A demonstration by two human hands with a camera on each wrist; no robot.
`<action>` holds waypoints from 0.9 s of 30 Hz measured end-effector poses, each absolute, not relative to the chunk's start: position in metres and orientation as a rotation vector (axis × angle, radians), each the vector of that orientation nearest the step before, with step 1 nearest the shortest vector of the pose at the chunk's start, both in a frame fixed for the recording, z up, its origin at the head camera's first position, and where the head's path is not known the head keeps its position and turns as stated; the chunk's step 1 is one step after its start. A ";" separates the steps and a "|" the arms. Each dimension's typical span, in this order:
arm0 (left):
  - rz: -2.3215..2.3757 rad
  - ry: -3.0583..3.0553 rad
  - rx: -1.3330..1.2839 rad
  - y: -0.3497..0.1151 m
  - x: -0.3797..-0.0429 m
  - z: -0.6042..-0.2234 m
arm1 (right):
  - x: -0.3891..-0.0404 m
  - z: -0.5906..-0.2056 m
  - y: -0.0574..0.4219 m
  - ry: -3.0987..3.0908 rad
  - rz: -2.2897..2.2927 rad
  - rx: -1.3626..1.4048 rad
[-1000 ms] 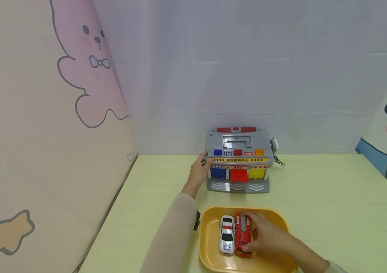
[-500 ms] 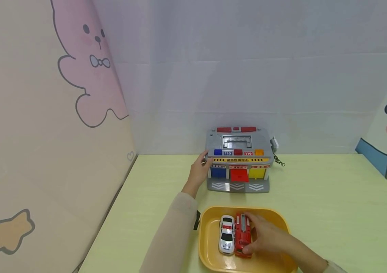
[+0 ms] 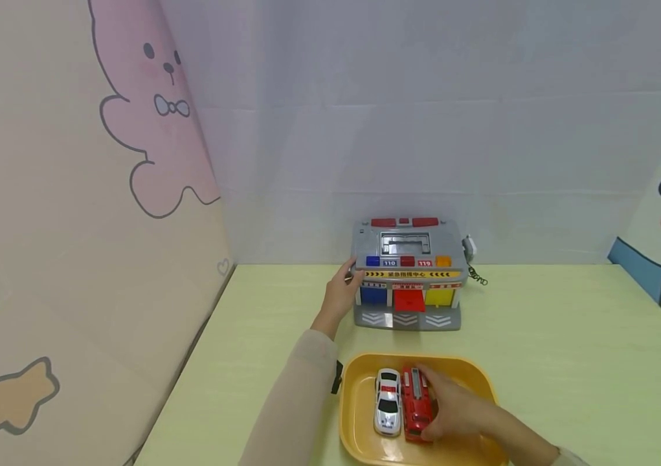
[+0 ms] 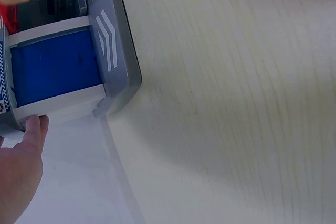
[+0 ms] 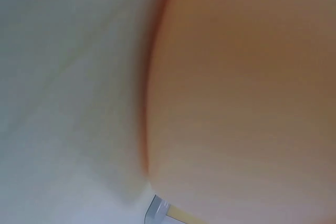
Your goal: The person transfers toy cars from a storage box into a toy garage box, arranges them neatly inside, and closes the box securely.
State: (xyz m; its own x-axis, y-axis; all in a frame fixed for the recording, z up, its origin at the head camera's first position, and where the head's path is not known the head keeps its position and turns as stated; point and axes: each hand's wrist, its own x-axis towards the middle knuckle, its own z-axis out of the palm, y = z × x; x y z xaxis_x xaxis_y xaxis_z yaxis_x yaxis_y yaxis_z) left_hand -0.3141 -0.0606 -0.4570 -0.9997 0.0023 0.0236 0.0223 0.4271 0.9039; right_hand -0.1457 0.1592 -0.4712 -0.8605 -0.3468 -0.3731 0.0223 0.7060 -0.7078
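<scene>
At the back of the table stands a grey toy rescue station (image 3: 406,274) with blue, red and yellow doors; its red middle door is raised. My left hand (image 3: 338,294) touches its left side, and in the left wrist view straight fingers (image 4: 34,132) press the wall beside the blue door (image 4: 55,66). Lower down, my right hand (image 3: 457,404) holds a red toy fire truck (image 3: 415,404) between thumb and fingers, over the yellow tray (image 3: 359,446). To its left lies a white toy police car (image 3: 388,404). The right wrist view is mostly filled by blurred skin.
A small white piece on a dark coiled cord (image 3: 478,277) hangs at the station's right side. The pale yellow table (image 3: 575,349) meets a light curtain (image 3: 423,149) behind and a printed wall (image 3: 74,259) on the left.
The red fire truck has shifted and turned slightly in my right hand, its near end moving a little right. My left hand stays at the station.
</scene>
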 end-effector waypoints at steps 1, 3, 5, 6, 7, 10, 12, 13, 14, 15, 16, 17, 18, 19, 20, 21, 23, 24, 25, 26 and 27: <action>-1.671 -2.635 -0.026 -0.061 -0.314 -0.457 | -0.146 -0.472 0.159 2.418 -1.035 -0.242; -1.671 -2.634 -0.024 -0.061 -0.314 -0.457 | -0.146 -0.472 0.159 2.405 -1.066 -0.232; -1.674 -2.630 -0.024 -0.061 -0.314 -0.457 | -0.146 -0.472 0.159 2.388 -1.093 -0.211; -1.677 -2.631 -0.023 -0.061 -0.314 -0.457 | -0.146 -0.472 0.159 2.382 -1.104 -0.202; -1.678 -2.631 -0.022 -0.061 -0.315 -0.457 | -0.146 -0.472 0.159 2.375 -1.114 -0.195; -1.684 -2.634 -0.019 -0.060 -0.314 -0.457 | -0.146 -0.472 0.159 2.356 -1.142 -0.170; -1.688 -2.632 -0.020 -0.060 -0.314 -0.456 | -0.145 -0.472 0.160 2.354 -1.153 -0.153; -1.690 -2.630 -0.020 -0.060 -0.314 -0.457 | -0.145 -0.472 0.160 2.354 -1.159 -0.145; -1.690 -2.629 -0.020 -0.060 -0.314 -0.456 | -0.145 -0.472 0.160 2.357 -1.162 -0.140; -1.690 -2.628 -0.020 -0.060 -0.314 -0.457 | -0.144 -0.472 0.160 2.361 -1.163 -0.137; -1.687 -2.627 -0.023 -0.060 -0.314 -0.457 | -0.144 -0.472 0.160 2.362 -1.169 -0.131; -1.685 -2.628 -0.025 -0.060 -0.314 -0.457 | -0.144 -0.471 0.160 2.362 -1.175 -0.129; -1.683 -2.629 -0.024 -0.060 -0.314 -0.457 | -0.143 -0.471 0.160 2.361 -1.180 -0.124; -1.681 -2.629 -0.027 -0.060 -0.314 -0.457 | -0.143 -0.471 0.160 2.360 -1.181 -0.120; -1.679 -2.630 -0.029 -0.060 -0.315 -0.457 | -0.143 -0.472 0.161 2.357 -1.183 -0.117; -1.679 -2.631 -0.029 -0.060 -0.315 -0.458 | -0.143 -0.472 0.161 2.354 -1.189 -0.114; -1.676 -2.633 -0.028 -0.060 -0.315 -0.458 | -0.143 -0.473 0.162 2.342 -1.206 -0.109; -1.676 -2.633 -0.029 -0.060 -0.315 -0.458 | -0.143 -0.473 0.162 2.333 -1.216 -0.105; -1.676 -2.632 -0.030 -0.060 -0.315 -0.458 | -0.143 -0.474 0.163 2.328 -1.224 -0.103; -1.676 -2.633 -0.030 -0.060 -0.315 -0.458 | -0.143 -0.474 0.163 2.322 -1.231 -0.100; -1.675 -2.633 -0.031 -0.060 -0.315 -0.458 | -0.144 -0.474 0.164 2.314 -1.242 -0.096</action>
